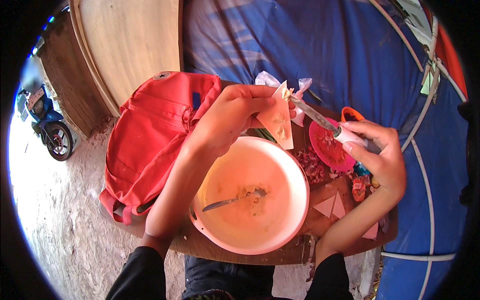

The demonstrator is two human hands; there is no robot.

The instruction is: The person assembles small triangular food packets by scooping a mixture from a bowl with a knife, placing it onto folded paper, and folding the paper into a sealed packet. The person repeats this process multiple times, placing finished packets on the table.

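Above the far rim of a white basin (pixel 303 200), my left hand (pixel 235 107) pinches a thin, pale triangular piece (pixel 272 116) by its edge. Lumps of yellowish paste stick to its face. My right hand (pixel 380 150) is closed round the white handle of a knife (pixel 320 118), with the narrow blade pointing up and left. The blade's tip carries a bit of paste and meets the triangle's upper edge. Inside the basin lie a metal spoon (pixel 220 204) and smears of paste. Further pale triangles (pixel 338 205) rest on a brown board to the basin's right.
A red backpack (pixel 155 125) lies left of the basin. To the right are a pink plate (pixel 325 145) with red bits, an orange cup (pixel 352 114), peelings (pixel 311 167) and a small red packet (pixel 358 190). Blue tarp (pixel 320 40) hangs behind; a motorbike (pixel 47 122) stands far left.
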